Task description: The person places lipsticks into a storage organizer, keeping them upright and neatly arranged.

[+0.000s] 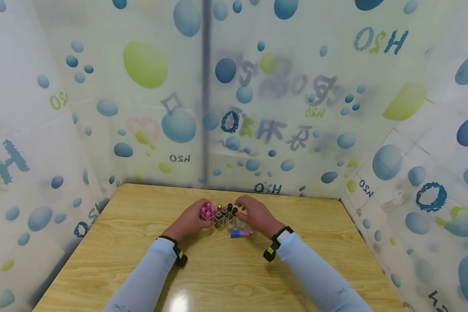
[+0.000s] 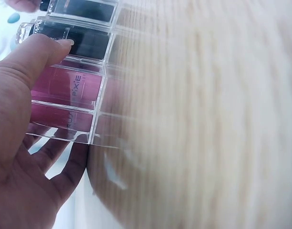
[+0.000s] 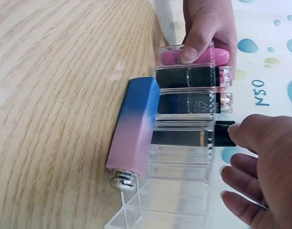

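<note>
A clear lipstick organizer (image 1: 228, 223) with triangular cells stands on the table. My left hand (image 1: 193, 216) grips its left end, thumb (image 2: 45, 52) over the front and fingers round the far side. Several pink-capped lipsticks (image 1: 208, 211) fill that end; dark tubes (image 3: 186, 78) with clear caps sit beside them. At the black cap of another lipstick (image 3: 224, 133), seated in a cell, is my right hand (image 1: 259, 215), its thumb on the cap; the index finger is hidden in the right wrist view. A blue-to-pink lipstick (image 3: 135, 126) lies on the table before the organizer.
The wooden table (image 1: 218, 273) runs back to a curtain (image 1: 257, 164) printed with blue and green drops, which also hangs at both sides. Unfilled clear cells (image 3: 174, 186) take up the organizer's right end.
</note>
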`<state>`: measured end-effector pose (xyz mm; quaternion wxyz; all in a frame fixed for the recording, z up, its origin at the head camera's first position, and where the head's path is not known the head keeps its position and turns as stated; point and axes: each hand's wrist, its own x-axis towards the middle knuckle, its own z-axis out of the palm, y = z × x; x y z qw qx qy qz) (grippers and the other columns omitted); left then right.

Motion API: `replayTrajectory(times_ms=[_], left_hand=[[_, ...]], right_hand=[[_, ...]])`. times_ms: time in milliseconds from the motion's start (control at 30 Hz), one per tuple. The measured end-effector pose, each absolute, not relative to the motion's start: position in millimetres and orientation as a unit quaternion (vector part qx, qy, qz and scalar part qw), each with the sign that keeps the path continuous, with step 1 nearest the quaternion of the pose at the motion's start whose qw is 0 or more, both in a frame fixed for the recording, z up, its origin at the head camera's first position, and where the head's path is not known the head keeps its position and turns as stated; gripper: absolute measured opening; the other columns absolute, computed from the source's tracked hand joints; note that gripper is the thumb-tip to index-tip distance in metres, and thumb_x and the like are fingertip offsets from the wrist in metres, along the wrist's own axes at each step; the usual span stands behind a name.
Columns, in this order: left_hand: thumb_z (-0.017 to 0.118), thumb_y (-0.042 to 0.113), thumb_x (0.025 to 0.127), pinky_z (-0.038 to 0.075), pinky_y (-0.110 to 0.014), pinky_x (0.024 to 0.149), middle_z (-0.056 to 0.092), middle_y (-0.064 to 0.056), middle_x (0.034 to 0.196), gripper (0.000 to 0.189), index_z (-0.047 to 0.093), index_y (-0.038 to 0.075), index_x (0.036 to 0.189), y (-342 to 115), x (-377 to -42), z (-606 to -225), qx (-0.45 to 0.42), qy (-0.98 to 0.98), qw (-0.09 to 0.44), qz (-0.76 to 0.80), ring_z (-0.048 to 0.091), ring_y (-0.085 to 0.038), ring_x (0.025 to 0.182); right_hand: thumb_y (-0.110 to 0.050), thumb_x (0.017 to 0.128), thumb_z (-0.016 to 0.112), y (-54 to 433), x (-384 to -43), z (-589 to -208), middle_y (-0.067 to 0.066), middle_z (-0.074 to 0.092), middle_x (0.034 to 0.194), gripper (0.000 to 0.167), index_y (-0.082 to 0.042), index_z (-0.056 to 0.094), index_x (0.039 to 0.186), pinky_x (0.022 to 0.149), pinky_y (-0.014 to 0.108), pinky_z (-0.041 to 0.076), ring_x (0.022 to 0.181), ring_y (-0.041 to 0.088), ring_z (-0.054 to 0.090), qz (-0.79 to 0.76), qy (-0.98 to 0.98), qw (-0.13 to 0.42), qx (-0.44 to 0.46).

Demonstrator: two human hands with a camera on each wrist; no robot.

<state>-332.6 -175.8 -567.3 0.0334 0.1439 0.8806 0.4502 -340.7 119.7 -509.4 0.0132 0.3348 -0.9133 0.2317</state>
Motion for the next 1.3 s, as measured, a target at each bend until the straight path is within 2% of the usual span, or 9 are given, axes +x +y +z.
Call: replayTrajectory(times_ms=[133,433,600,700,800,1000,1300], left_hand=[[0.092,0.014,0.091,0.054,-0.047,0.108,0.067,-0.006,0.131,0.071,0.054,0.009,0.151,-176,-333,-568,0.147,0.882,0.031,0.446,0.066,-0.021,0.12],[0.092,0.015,0.091,0.053,-0.048,0.109,0.067,-0.006,0.131,0.068,0.056,0.011,0.149,-176,-334,-569,0.143,0.883,0.032,0.445,0.066,-0.022,0.121],[0.092,0.014,0.091,0.052,-0.05,0.112,0.067,-0.008,0.133,0.07,0.054,0.009,0.151,-176,-333,-569,0.14,0.881,0.031,0.45,0.065,-0.023,0.123],[0.092,0.014,0.091,0.052,-0.05,0.113,0.067,-0.009,0.134,0.072,0.054,0.009,0.152,-176,-333,-569,0.138,0.882,0.03,0.45,0.065,-0.023,0.123],[0.092,0.014,0.091,0.052,-0.05,0.112,0.067,-0.008,0.133,0.071,0.054,0.009,0.152,-176,-332,-569,0.139,0.881,0.032,0.451,0.065,-0.023,0.123],[0.093,0.015,0.091,0.053,-0.05,0.11,0.067,-0.008,0.131,0.07,0.055,0.008,0.149,-176,-331,-568,0.149,0.883,0.029,0.444,0.066,-0.023,0.121],[0.092,0.017,0.092,0.054,-0.049,0.11,0.067,-0.005,0.13,0.069,0.055,0.01,0.15,-177,-333,-569,0.145,0.879,0.032,0.452,0.066,-0.021,0.121]], right_hand=[[-0.016,0.108,0.074,127,-331,-504,0.012,0.067,0.127,0.032,-0.004,0.065,0.136,0.095,0.047,0.059,0.111,0.029,0.07,0.237,-0.914,0.027,0.328],[-0.02,0.106,0.077,145,-294,-512,0.008,0.071,0.121,0.027,-0.007,0.069,0.129,0.09,0.044,0.06,0.106,0.023,0.07,0.175,-0.925,0.031,0.337],[-0.022,0.104,0.079,147,-279,-524,0.003,0.073,0.118,0.026,-0.009,0.074,0.127,0.092,0.045,0.061,0.104,0.021,0.071,0.118,-0.934,0.051,0.334],[-0.02,0.103,0.079,145,-275,-532,0.001,0.074,0.114,0.023,-0.01,0.075,0.124,0.092,0.045,0.06,0.103,0.021,0.07,0.083,-0.933,0.075,0.341],[-0.022,0.107,0.075,142,-272,-539,0.001,0.074,0.113,0.019,-0.011,0.075,0.122,0.091,0.045,0.06,0.101,0.021,0.07,0.066,-0.929,0.097,0.351],[-0.017,0.106,0.075,138,-267,-543,0.002,0.074,0.108,0.015,-0.01,0.076,0.119,0.083,0.042,0.06,0.094,0.022,0.069,0.054,-0.919,0.136,0.367],[-0.019,0.107,0.074,135,-268,-549,0.0,0.072,0.107,0.01,-0.014,0.076,0.115,0.084,0.039,0.059,0.094,0.019,0.066,0.038,-0.921,0.131,0.364]])
